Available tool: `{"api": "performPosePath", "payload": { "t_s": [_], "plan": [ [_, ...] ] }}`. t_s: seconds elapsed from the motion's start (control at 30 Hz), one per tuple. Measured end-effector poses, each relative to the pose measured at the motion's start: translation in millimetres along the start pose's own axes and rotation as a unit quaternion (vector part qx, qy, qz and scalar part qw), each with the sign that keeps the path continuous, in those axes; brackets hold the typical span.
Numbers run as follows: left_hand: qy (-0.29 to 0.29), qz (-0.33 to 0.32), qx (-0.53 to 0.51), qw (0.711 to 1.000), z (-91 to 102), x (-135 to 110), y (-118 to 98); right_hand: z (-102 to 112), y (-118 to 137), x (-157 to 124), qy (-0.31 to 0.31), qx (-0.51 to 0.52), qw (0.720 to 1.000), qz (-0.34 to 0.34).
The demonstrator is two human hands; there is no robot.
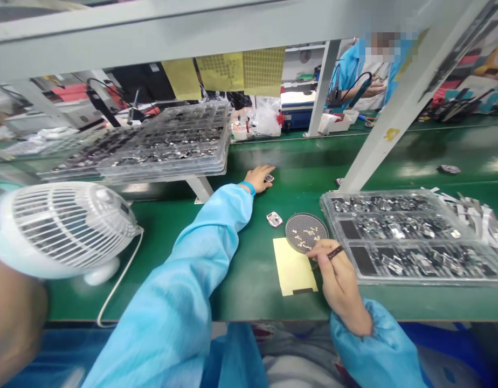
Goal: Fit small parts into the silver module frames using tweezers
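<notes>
My left hand (257,178) reaches to the far side of the green bench, its thumb and fingers around a small metal-framed part (269,178). A similar part (274,219) lies on the bench nearer me. In my right hand (341,280) is a pair of dark tweezers (335,252), pinched between thumb and fingers. The hand is at the near edge of a round grey perforated dish (290,233), which holds several tiny pale pieces (304,244). A yellow paper sheet (294,269) lies partly under the dish. The tweezer tips are hard to make out.
A clear compartment tray (356,277) of small metal parts stands at right, with white strips (481,215) beside it. Stacked clear trays (164,171) and a white fan (67,226) are at left. A slanted post (390,129) rises ahead; a co-worker (350,67) is opposite.
</notes>
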State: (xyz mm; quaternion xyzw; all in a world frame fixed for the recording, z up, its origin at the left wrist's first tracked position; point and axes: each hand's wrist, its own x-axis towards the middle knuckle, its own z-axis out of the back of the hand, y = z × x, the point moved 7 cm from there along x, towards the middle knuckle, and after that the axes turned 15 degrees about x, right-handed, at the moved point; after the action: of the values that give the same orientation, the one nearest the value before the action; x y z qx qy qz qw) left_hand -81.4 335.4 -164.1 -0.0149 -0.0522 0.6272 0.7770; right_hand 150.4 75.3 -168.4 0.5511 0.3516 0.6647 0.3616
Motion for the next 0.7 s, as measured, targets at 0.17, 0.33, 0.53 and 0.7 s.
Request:
{"api": "performPosePath", "payload": {
  "t_s": [0.17, 0.33, 0.53, 0.7],
  "plan": [
    [0.005, -0.018, 0.013, 1.0, 1.1, 5.0, -9.5, 5.4, -20.1, -11.8, -0.028, 0.099, 0.99, -0.096],
    [-0.028, -0.004, -0.062, 0.998, 16.4, -54.3, -24.8, -4.8, -13.7, -14.1, 0.08, 0.167, 0.976, -0.116],
    [0.17, -0.011, -0.524, 0.834, -18.2, -186.0, -89.7, -1.1, -26.7, -28.2, 0.127, 0.093, 0.974, -0.162],
    [0.216, 0.003, -0.563, 0.798, -44.8, -231.4, -105.8, -3.0, -30.5, -31.6, 0.152, 0.084, 0.971, -0.165]
  ]
}}
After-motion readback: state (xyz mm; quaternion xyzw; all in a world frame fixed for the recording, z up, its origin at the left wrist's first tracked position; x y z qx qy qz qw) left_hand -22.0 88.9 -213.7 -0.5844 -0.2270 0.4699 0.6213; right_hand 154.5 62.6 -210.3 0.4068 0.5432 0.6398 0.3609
